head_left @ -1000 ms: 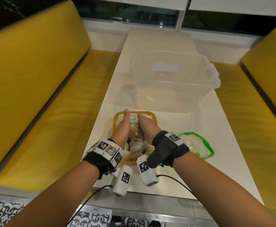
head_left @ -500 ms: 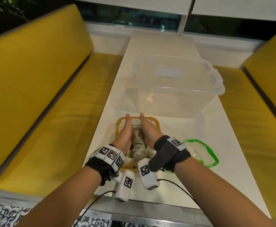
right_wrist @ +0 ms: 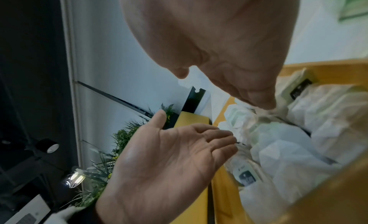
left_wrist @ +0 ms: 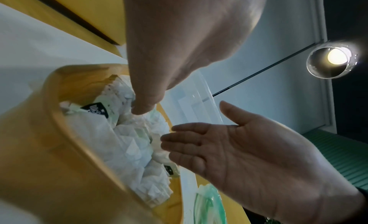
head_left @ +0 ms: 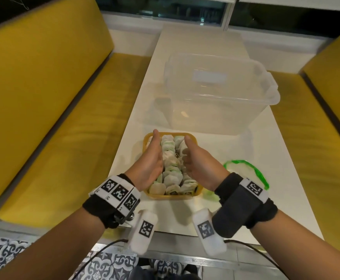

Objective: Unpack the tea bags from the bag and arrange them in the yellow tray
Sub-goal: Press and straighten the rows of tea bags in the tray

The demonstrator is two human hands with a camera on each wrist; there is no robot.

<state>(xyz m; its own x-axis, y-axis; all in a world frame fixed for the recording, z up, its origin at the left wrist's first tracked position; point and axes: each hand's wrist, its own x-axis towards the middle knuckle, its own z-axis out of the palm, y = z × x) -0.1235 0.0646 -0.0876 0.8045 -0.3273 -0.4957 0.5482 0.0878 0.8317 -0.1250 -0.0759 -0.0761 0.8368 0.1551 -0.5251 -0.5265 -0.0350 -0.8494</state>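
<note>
Now the tea bags are piled in the yellow tray, which sits on the white table close to the person. Both hands are held apart over the tray, palms facing each other, with the pile between them. The left hand is at the tray's 9 o'clock side with its fingers straight. The right hand is at the 3 o'clock side with relaxed fingers, and it holds nothing. In the wrist views a fingertip of each hand seems to touch the top of the pile.

The bag with the green rim lies flat on the table at 3 o'clock from the tray, and it looks empty. So the unpacking looks done, and this step is the tidying.

Some tea bags still lie crooked and heaped. I think the next move needs both hands to come in gently and nudge them into neat rows. The clear tub stands at 12 o'clock, just behind the tray.
</note>
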